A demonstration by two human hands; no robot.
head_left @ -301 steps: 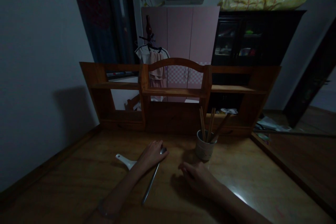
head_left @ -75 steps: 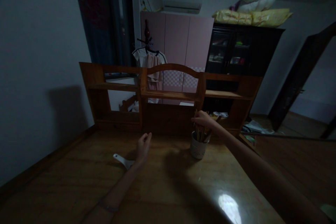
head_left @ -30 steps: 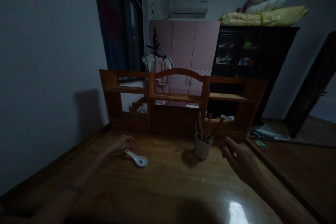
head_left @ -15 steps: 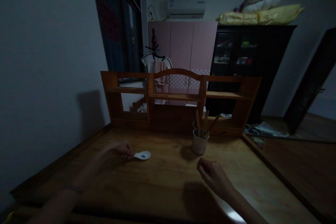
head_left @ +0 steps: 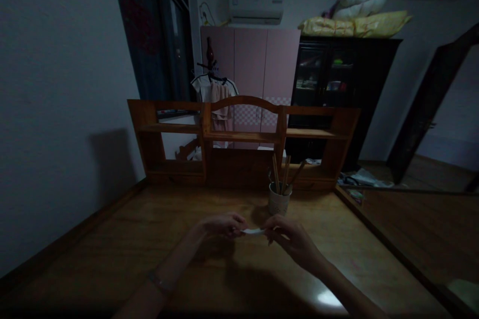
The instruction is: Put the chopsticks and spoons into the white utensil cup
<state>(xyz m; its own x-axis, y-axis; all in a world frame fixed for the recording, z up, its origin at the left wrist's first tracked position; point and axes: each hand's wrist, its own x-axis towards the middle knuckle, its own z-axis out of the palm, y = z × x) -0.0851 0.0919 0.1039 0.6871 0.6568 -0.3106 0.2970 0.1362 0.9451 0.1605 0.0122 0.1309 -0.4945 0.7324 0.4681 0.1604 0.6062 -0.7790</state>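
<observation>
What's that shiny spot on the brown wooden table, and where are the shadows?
Head view: white glare on the glossy brown wooden table; head view too: dark shadows below the bare left hand and bare right hand, and a grey one on the pale left wall.

Dim room, pink wardrobe [head_left: 249, 65], black glass-doored cabinet [head_left: 359, 75], dark window [head_left: 160, 35]

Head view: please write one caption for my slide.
White spoon held between left hand and right hand above wooden desk.
</observation>
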